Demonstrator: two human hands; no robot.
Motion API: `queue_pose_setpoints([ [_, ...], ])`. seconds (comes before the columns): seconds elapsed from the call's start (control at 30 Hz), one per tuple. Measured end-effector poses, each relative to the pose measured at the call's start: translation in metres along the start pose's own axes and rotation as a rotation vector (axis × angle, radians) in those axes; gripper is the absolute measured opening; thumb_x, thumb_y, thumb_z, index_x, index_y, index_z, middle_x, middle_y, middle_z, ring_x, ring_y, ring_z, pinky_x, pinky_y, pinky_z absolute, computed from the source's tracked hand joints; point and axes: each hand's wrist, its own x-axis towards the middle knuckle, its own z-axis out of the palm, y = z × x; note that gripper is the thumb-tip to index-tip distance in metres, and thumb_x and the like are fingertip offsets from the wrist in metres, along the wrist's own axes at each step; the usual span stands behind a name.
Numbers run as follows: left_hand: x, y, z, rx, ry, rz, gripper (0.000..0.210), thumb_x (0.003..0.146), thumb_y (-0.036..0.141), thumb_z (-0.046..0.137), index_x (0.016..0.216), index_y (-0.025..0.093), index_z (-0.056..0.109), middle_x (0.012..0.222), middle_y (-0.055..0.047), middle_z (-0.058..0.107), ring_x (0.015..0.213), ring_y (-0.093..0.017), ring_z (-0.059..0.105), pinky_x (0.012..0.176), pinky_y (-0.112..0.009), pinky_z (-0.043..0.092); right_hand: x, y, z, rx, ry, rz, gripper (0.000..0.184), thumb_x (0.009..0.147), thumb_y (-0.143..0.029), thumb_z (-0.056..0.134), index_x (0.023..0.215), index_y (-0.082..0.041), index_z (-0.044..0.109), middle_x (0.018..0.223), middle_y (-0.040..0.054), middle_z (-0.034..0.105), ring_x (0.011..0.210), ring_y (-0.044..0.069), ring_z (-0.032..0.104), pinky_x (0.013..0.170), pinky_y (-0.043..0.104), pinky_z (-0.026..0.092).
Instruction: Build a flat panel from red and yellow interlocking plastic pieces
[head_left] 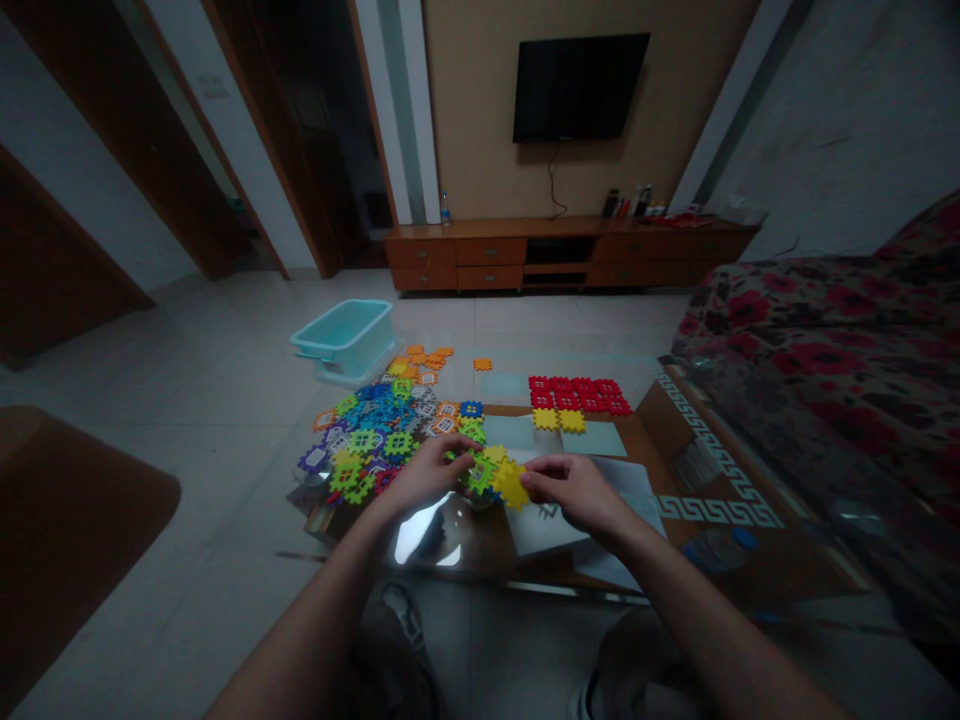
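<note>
My right hand point(574, 490) pinches a yellow interlocking plastic tile point(512, 485) by its right edge, above the glass table. Close beside it, my left hand point(441, 468) has its fingers closed round a green interlocking tile point(481, 472); another yellow piece shows just behind. Whether the green and yellow tiles touch or only overlap in view, I cannot tell. To the left spreads a mixed pile of tiles point(375, 415) in blue, green, white, purple and orange. Beyond my right hand lie red tiles point(577, 393) in two joined rows, with two yellow tiles point(559, 420) along their near edge.
A turquoise plastic bin point(345, 340) stands at the table's far left corner. One orange tile point(483, 364) lies apart near the far edge. Under the glass top, a blue-capped bottle point(720, 548) shows at the right. A flowered sofa point(832, 300) borders the right side.
</note>
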Motion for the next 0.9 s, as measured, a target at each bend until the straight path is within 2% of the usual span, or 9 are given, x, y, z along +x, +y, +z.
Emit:
queue_pose_setpoints([
  [0.17,0.005,-0.004,-0.001,-0.024,0.035,-0.046,0.021,0.080,0.027,0.068,0.096,0.014,0.067,0.087,-0.004,0.060,0.065,-0.012,0.059,0.058,-0.033,0.060,-0.001,-0.001,0.005,0.015,0.038,0.014,0.022,0.066,-0.034,0.080,0.078,-0.016,0.076,0.074,0.0059,0.073,0.065,0.014,0.062,0.063,0.027,0.051],
  [0.27,0.008,-0.011,-0.009,0.039,0.136,-0.011,0.019,0.082,0.025,0.063,0.098,0.014,0.066,0.089,-0.005,0.062,0.063,-0.013,0.059,0.058,-0.033,0.059,0.000,-0.001,0.002,-0.008,0.110,0.007,0.023,0.064,-0.034,0.080,0.076,-0.015,0.076,0.069,0.0051,0.072,0.061,0.014,0.061,0.062,0.028,0.050],
  [0.37,0.011,-0.018,-0.023,0.318,0.323,0.053,0.019,0.083,0.020,0.057,0.098,0.015,0.066,0.089,-0.006,0.066,0.068,-0.016,0.062,0.065,-0.035,0.057,0.002,-0.003,-0.007,-0.027,0.190,-0.015,0.024,0.061,-0.034,0.081,0.074,-0.015,0.076,0.067,0.0045,0.071,0.061,0.015,0.061,0.061,0.028,0.050],
  [0.47,0.013,-0.022,-0.036,0.687,0.442,0.141,0.023,0.080,0.011,0.053,0.098,0.015,0.068,0.092,-0.008,0.069,0.085,-0.022,0.065,0.083,-0.038,0.053,0.003,-0.004,-0.014,-0.046,0.209,-0.034,0.023,0.062,-0.034,0.080,0.074,-0.015,0.076,0.067,0.0039,0.071,0.061,0.015,0.061,0.061,0.028,0.050],
  [0.57,0.015,-0.027,-0.040,0.887,0.429,0.210,0.032,0.078,0.005,0.050,0.103,0.014,0.068,0.103,-0.011,0.069,0.100,-0.024,0.064,0.094,-0.037,0.047,0.002,-0.005,-0.014,-0.055,0.201,-0.033,0.022,0.063,-0.032,0.079,0.075,-0.015,0.075,0.067,0.0037,0.070,0.061,0.014,0.061,0.060,0.027,0.049],
  [0.67,0.016,-0.031,-0.037,0.961,0.339,0.218,0.033,0.079,0.006,0.051,0.107,0.014,0.067,0.106,-0.012,0.066,0.102,-0.023,0.062,0.094,-0.035,0.047,0.001,-0.005,-0.012,-0.049,0.184,-0.028,0.022,0.063,-0.031,0.079,0.077,-0.014,0.075,0.068,0.0040,0.071,0.062,0.014,0.061,0.061,0.027,0.049],
  [0.8,0.012,-0.032,-0.032,0.949,0.229,0.240,0.033,0.083,0.015,0.055,0.114,0.015,0.066,0.107,-0.012,0.064,0.102,-0.025,0.062,0.094,-0.038,0.046,0.002,-0.004,-0.013,-0.045,0.180,-0.026,0.022,0.063,-0.031,0.080,0.076,-0.015,0.074,0.068,0.0035,0.070,0.061,0.014,0.060,0.061,0.028,0.048],
  [0.9,0.009,-0.027,-0.023,0.830,0.247,0.281,0.029,0.082,0.020,0.058,0.110,0.014,0.067,0.108,-0.013,0.065,0.106,-0.027,0.061,0.098,-0.041,0.044,0.003,-0.004,-0.014,-0.028,0.175,-0.020,0.024,0.062,-0.033,0.081,0.077,-0.015,0.075,0.068,0.0037,0.070,0.062,0.015,0.061,0.062,0.028,0.049],
])
